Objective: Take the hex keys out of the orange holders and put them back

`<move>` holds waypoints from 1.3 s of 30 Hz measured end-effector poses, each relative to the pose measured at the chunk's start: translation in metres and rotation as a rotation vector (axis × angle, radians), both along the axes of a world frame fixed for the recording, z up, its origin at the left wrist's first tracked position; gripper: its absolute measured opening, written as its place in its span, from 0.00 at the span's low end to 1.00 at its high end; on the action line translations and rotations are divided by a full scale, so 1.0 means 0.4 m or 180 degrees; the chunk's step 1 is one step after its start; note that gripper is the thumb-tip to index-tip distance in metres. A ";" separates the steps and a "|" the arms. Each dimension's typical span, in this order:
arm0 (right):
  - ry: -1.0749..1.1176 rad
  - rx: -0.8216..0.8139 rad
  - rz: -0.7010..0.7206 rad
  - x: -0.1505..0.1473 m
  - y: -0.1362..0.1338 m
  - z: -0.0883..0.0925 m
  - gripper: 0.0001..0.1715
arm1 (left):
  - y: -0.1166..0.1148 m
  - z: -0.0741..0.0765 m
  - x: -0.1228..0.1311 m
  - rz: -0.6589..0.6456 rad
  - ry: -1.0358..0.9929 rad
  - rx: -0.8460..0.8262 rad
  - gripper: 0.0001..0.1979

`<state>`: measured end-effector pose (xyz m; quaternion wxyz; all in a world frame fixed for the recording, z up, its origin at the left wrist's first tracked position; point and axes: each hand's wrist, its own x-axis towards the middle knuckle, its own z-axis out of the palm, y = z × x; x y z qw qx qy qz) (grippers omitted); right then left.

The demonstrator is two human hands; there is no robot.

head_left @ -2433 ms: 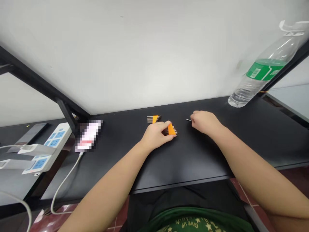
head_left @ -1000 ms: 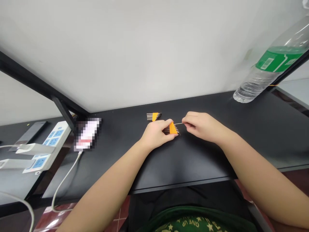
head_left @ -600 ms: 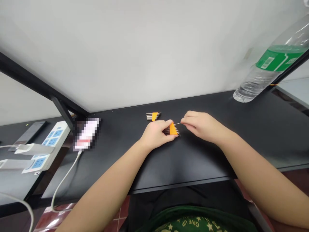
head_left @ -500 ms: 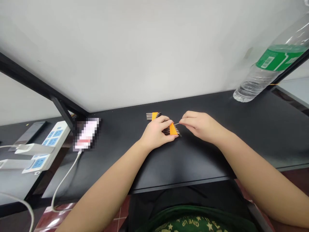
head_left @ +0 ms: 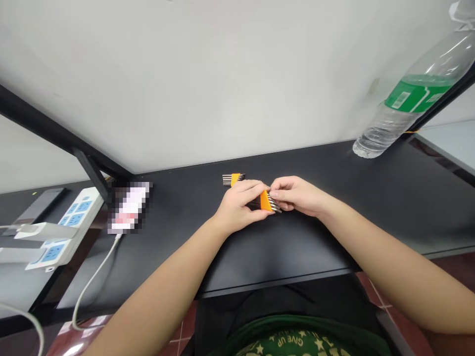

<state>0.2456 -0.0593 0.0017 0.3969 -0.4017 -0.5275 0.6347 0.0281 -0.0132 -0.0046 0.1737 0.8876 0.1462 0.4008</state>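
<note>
My left hand [head_left: 241,206] is closed around an orange holder [head_left: 265,201] just above the black tabletop. Several thin, dark metal bits [head_left: 275,205] run side by side through it, their tips sticking out to the right. At the holder's right end, the fingers of my right hand [head_left: 291,195] pinch one thin metal bit, mostly hidden by the fingertips. Just behind my left hand lies a second orange holder [head_left: 235,178] with a similar row of slim metal bits. The exact type of bit is too small to make out.
A large water bottle [head_left: 404,104] with a green label stands at the back right. On the left lie a phone [head_left: 129,207] on a white cable [head_left: 92,274] and a white power strip [head_left: 70,225] with plugs. A pale wall [head_left: 222,89] rises behind the black tabletop [head_left: 315,247].
My right hand has moved left, right up to the orange holder. The thin bit that showed between its fingers and the holder is now mostly covered. My left hand keeps its hold.
</note>
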 end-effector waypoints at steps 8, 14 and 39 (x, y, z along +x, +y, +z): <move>-0.2978 0.1581 -0.1456 0.126 0.028 0.017 0.07 | 0.003 -0.018 -0.013 0.0721 0.0688 -0.0238 0.22; -0.4032 0.1537 -0.0892 0.178 0.045 -0.016 0.06 | 0.009 -0.022 -0.017 0.0830 0.0666 -0.0414 0.23; -0.2965 0.2756 -0.0288 0.042 -0.012 0.028 0.09 | 0.006 -0.021 -0.018 0.0713 0.1011 -0.0497 0.19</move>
